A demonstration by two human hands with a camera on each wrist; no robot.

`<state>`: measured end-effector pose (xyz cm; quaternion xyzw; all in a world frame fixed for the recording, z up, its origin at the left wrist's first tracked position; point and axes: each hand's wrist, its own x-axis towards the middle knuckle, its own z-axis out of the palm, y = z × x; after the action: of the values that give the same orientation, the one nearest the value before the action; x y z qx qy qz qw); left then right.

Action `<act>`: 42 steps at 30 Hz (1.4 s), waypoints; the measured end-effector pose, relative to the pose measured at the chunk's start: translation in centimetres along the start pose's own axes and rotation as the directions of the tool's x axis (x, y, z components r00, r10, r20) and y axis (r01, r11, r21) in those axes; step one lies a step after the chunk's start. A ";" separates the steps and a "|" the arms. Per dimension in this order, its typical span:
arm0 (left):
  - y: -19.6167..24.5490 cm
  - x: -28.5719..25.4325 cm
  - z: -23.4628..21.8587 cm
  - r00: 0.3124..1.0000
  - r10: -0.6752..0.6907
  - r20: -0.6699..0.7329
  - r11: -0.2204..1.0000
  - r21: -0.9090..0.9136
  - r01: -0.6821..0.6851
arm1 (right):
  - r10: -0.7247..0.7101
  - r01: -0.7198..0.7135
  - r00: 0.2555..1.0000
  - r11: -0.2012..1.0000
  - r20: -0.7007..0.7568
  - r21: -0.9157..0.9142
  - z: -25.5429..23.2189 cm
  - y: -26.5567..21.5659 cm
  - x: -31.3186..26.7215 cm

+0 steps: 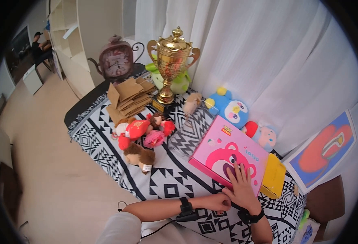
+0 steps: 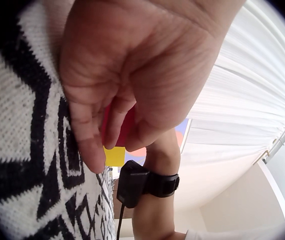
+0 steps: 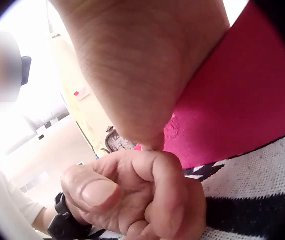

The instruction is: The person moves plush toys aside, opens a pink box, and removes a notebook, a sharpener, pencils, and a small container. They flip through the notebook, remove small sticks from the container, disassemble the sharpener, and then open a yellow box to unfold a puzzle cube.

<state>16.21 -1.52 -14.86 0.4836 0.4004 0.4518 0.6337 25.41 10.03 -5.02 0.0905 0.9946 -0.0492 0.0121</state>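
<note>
A pink box (image 1: 231, 156) with a bear's face on its lid lies on the patterned cloth. Spread over the lid, the fingers of my right hand (image 1: 244, 190) rest on the bear's face. My left hand (image 1: 216, 202) is beside the box's near edge, close to the right thumb, its fingers loosely bent and holding nothing. The left wrist view shows this hand (image 2: 137, 70) low over the black-and-white cloth (image 2: 12, 115). In the right wrist view, the box's pink side (image 3: 242, 95) stands behind the right hand (image 3: 137, 75), and the loosely curled left hand (image 3: 137, 192) is below.
A yellow box (image 1: 274, 177) sits against the pink box's right side. Behind are a blue plush penguin (image 1: 236, 112) and a clear plastic cover (image 1: 193, 130). Farther left are several plush toys (image 1: 140, 156), folded cardboard (image 1: 126, 95), a gold trophy (image 1: 173, 61) and a teapot-shaped clock (image 1: 116, 61).
</note>
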 end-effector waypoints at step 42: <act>7.1 -18.1 -7.8 -0.085 0.383 -0.920 0.671 0.214 0.710 | -0.022 -0.258 0.963 -0.380 0.270 0.888 9.4 -6.7 1.5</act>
<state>2.61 -16.02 -8.27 0.1266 0.9236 0.3583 -0.0510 22.85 2.83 -13.77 0.1621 0.4961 -0.8527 0.0220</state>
